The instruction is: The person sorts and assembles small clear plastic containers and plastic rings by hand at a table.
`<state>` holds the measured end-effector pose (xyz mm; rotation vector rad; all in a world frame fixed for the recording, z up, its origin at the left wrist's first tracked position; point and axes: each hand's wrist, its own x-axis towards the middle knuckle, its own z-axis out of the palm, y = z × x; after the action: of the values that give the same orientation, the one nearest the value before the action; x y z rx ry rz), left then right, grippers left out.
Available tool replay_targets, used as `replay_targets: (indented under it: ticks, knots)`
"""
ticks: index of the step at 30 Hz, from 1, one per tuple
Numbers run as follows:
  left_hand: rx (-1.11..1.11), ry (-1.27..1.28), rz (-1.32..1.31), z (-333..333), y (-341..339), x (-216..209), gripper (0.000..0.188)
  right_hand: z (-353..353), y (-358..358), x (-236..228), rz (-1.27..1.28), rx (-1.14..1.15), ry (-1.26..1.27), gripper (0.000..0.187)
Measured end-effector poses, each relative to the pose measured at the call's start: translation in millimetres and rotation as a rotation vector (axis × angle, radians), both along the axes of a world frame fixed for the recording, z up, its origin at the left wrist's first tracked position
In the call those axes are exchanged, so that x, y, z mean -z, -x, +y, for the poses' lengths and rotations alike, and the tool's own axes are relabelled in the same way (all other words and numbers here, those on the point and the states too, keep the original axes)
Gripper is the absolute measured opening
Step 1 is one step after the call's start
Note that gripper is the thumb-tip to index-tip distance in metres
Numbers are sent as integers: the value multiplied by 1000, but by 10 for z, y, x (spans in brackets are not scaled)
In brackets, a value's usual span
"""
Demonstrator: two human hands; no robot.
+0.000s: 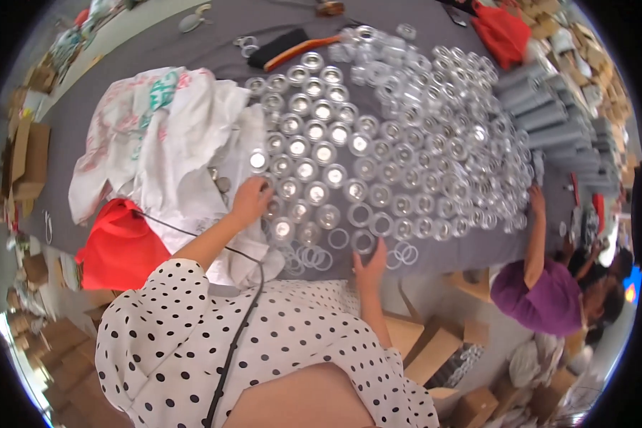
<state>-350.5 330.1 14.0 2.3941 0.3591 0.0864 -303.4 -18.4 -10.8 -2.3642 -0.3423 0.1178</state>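
Many clear round jars [404, 152] stand packed together on a grey-covered table, several on the left with shiny metal discs [323, 109] in them. My left hand [250, 202] is at the left edge of the jars, beside white cloth. Its fingers are bent and closed; what they hold is too small to make out. At the table's near edge, my right hand [369, 268] has its thumb and fingers on either side of a clear jar [364, 242] in the front row. Loose clear rings [309, 259] lie left of that hand, and more rings [406, 253] lie to its right.
White printed sacks [164, 135] and a red bag [125, 246] cover the left side. A black-and-orange brush-like object [292, 50] lies behind the jars. Grey tubes [549, 114] are stacked at right, where a person in purple [538, 296] reaches in. Cardboard boxes [435, 357] stand below.
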Motion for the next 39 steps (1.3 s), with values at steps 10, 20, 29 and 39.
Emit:
replay_targets:
  ticks: [10, 20, 29, 39]
  knots:
    - [-49, -712, 161, 932, 659, 339, 41, -308, 261, 109, 62, 2, 120, 63]
    - [78, 485, 366, -332, -285, -143, 50, -179, 287, 89, -5, -83, 308, 64]
    - [781, -243, -227, -1418, -971, 155, 27, -294, 230, 64, 114, -91, 206, 59]
    - [882, -565, 2, -1489, -823, 218, 50, -374, 211, 68, 97, -149, 175, 58]
